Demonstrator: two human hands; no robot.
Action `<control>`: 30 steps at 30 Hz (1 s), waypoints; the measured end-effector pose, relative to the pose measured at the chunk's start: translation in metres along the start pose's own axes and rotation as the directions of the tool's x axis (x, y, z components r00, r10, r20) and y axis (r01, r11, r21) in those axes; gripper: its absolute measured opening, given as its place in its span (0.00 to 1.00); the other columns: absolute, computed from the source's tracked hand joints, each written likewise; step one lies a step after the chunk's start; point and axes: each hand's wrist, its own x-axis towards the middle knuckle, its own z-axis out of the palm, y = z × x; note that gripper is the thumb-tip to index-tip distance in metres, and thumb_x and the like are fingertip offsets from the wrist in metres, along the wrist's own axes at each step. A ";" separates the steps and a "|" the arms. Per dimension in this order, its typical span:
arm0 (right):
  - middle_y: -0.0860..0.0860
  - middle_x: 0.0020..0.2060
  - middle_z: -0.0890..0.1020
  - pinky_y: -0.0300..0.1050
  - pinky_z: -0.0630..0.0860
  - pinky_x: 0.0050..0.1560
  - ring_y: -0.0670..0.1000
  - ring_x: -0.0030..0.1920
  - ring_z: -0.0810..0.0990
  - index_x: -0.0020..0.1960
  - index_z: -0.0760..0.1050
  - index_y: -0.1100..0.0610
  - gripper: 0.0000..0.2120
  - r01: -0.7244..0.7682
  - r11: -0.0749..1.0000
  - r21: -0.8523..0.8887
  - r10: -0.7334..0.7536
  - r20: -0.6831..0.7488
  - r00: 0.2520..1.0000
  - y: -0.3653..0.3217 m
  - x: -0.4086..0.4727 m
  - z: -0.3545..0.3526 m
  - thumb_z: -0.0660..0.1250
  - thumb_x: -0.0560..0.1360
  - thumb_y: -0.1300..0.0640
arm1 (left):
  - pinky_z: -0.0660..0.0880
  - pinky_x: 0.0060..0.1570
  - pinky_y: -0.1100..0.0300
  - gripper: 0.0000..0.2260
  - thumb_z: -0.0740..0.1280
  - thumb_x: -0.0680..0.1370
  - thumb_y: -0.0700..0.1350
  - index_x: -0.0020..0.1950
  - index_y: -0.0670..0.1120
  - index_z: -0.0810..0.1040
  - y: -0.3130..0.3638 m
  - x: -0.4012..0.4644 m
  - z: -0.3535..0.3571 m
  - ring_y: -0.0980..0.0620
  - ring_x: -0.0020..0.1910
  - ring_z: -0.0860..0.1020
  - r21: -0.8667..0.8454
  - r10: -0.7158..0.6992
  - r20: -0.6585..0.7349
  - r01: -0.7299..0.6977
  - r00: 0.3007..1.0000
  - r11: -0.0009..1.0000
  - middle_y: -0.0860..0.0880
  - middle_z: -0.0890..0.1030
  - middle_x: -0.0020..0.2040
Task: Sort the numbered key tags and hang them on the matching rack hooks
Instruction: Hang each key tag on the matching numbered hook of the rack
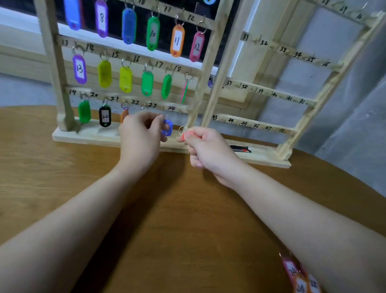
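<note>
**Hanging the blue tag at hook 23, red one queued**

Working the bottom row of the left rack panel. Blue key tag [167,128] hangs just below the rail between the 23 and 24 labels, with the left hand [140,136] on it — fingers curled round its top end, ring hidden behind the fingertips, so I can't tell whether the ring is seated on the hook yet. Its number isn't readable from here.

Right hand [207,152] sits just beside it, pinching a red-orange tag [186,136] with its split ring [182,130] sticking up free, near the 24 position. Probably the next one to go on, judging by where it's held.

To do this step well: keep the ring turned square to the hook tip, slide it fully over the bend, then let go and check that it swings freely. Confirm the number against the rail label before releasing, as several hung tags face backwards and give no check. Hold the right hand off until the left is out; the two are nearly touching and could knock the blue tag loose.

Wider picture — wooden rack [117,135] stands on the round wooden table [170,217]; hooks 8–21 look filled, and the right panel from 25 up is mostly bare. A small cluster of unsorted tags [300,281] lies at the table edge under the right forearm, 24 and 25 legible.
</note>
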 end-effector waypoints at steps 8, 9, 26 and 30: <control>0.47 0.24 0.62 0.35 0.55 0.22 0.46 0.21 0.59 0.46 0.74 0.59 0.12 0.006 0.991 0.130 -0.010 0.030 0.999 -0.016 0.045 0.027 0.57 0.86 0.60 | 0.76 0.37 0.60 0.10 0.64 0.82 0.45 0.43 0.47 0.81 -0.007 0.015 -0.005 0.58 0.28 0.80 0.019 0.042 -0.103 -0.040 0.994 0.999 0.51 0.84 0.35; 0.47 0.23 0.62 0.34 0.54 0.22 0.46 0.21 0.59 0.46 0.74 0.59 0.12 -0.002 0.989 0.147 -0.002 0.027 1.000 -0.017 0.048 0.030 0.57 0.86 0.60 | 0.76 0.37 0.61 0.10 0.64 0.82 0.44 0.43 0.46 0.82 -0.007 0.014 -0.006 0.59 0.27 0.79 0.035 0.054 -0.115 -0.050 0.992 0.998 0.52 0.83 0.34; 0.45 0.25 0.63 0.38 0.54 0.25 0.46 0.23 0.61 0.50 0.77 0.55 0.12 -0.096 0.971 0.217 0.088 0.048 0.995 -0.001 0.057 0.037 0.57 0.86 0.56 | 0.68 0.39 0.61 0.16 0.65 0.82 0.47 0.33 0.50 0.77 -0.004 0.022 -0.005 0.62 0.26 0.73 0.061 0.021 -0.035 -0.019 0.999 0.998 0.62 0.76 0.24; 0.46 0.26 0.64 0.39 0.55 0.26 0.46 0.24 0.62 0.49 0.77 0.53 0.13 -0.093 0.981 0.172 0.084 0.060 0.995 -0.001 0.055 0.035 0.56 0.86 0.54 | 0.68 0.39 0.62 0.16 0.65 0.81 0.46 0.34 0.47 0.79 -0.003 0.026 -0.005 0.63 0.26 0.73 0.068 0.005 -0.034 -0.003 0.999 0.998 0.60 0.77 0.24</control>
